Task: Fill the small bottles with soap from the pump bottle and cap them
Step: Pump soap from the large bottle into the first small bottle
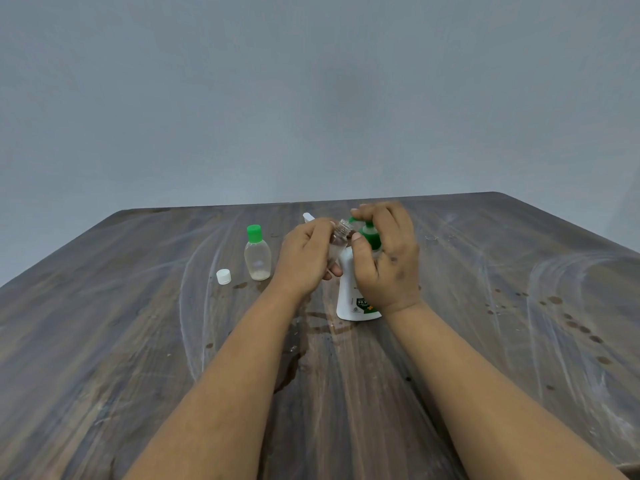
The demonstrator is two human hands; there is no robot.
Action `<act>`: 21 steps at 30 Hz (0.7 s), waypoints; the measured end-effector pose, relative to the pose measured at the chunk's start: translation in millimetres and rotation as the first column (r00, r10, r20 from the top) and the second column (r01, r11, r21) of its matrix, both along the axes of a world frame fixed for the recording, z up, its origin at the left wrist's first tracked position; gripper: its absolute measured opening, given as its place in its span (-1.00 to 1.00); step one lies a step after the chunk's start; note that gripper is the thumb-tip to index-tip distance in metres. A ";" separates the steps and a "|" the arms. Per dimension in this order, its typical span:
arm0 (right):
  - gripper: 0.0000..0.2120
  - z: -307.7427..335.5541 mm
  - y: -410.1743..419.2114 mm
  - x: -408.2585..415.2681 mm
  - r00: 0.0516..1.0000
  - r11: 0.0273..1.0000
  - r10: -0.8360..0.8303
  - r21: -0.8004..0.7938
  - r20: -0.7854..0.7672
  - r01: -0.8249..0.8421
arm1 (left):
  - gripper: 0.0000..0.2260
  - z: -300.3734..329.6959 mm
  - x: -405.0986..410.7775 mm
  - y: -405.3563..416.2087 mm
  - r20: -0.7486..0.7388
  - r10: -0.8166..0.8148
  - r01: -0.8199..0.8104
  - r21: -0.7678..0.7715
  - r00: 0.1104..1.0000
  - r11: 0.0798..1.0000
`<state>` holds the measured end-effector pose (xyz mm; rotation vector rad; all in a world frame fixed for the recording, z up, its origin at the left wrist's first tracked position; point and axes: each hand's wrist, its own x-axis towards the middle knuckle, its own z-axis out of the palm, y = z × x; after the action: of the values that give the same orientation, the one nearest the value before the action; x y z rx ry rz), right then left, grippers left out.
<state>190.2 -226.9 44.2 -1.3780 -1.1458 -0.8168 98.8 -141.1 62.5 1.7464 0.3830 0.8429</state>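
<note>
Fingers (pixel 313 237) of the left hand (pixel 304 258) curl round a small clear bottle (pixel 337 242), uncapped and tilted, its threaded neck pointing toward one o'clock at the green pump (pixel 369 233). The right hand (pixel 388 258) rests on top of that pump, fingers bent over the head and thumb beside the collar, above the white pump bottle (pixel 349 292) standing near the middle of the table (pixel 104 341) (streaked wood, with wet spots). At nine o'clock from the hands stands a second small bottle (pixel 258 254), capped in green. A loose white cap (pixel 223 276) lies just beyond it, further toward nine. Something white (pixel 307 217) shows behind the left hand; what it is cannot be told.
</note>
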 end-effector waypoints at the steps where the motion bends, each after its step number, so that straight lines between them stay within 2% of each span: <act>1: -0.77 0.1 0.4 0.3 1.000 1.000 -0.006 0.005 -0.006 0.006 | -0.70 -0.1 0.1 0.0 -0.002 -0.002 0.002 -0.001 1.000 1.000; 5: -0.78 0.7 0.9 0.0 1.000 1.000 -0.013 0.001 -0.009 0.013 | -0.71 -0.9 0.4 0.3 0.003 -0.007 0.007 -0.007 1.000 1.000; 10: -0.68 0.1 -2.0 0.8 0.998 0.999 0.047 0.012 -0.028 -0.047 | -0.69 -0.6 -0.4 -0.4 0.004 -0.015 0.015 0.010 1.000 1.000; 21: -0.77 0.8 2.6 1.8 0.999 1.000 0.009 0.025 -0.043 -0.008 | -0.69 0.4 1.2 -0.7 0.002 0.011 -0.011 -0.007 1.000 1.000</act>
<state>192.0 -224.3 45.1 -1.3635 -1.1045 -0.7890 100.0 -141.8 62.9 1.7383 0.3941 0.8503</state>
